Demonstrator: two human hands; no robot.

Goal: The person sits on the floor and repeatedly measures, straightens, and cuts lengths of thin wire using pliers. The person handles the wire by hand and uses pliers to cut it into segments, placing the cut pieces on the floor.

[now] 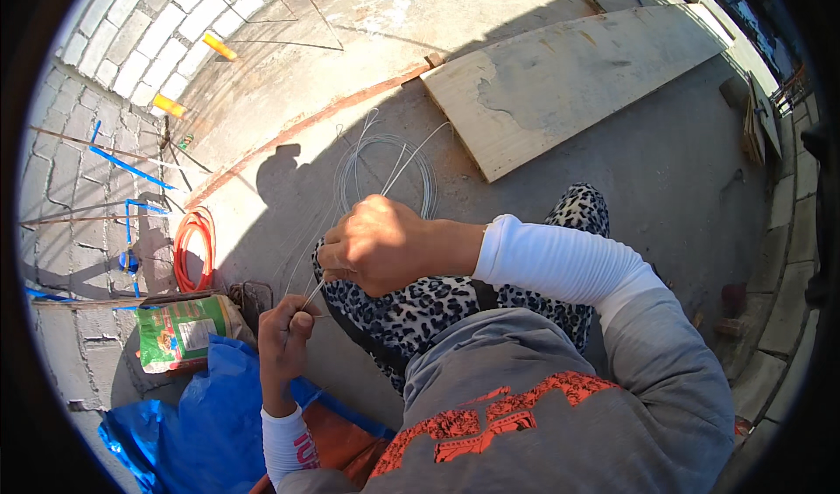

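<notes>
A length of thin silvery wire [311,294] runs between my two hands. My left hand [286,329] is closed round it, thumb pressed on top, low over the floor beside my knee. Above my lap, my right hand [376,242] grips the same wire with curled fingers, its back turned up and hiding part of the strand. Beyond my right hand a loose coil of wire [429,188] lies on the concrete, several loops spread out and free ends sticking up. Fine strands trail from the coil toward my left hand.
A long wooden board [560,83] lies at the far right. To the left are an orange hose coil [193,249], a green bag [179,332] and a blue tarp [219,415]. Thin metal rods [96,140] jut from the block wall [83,196]; yellow pipe pieces [220,47] stick out farther up.
</notes>
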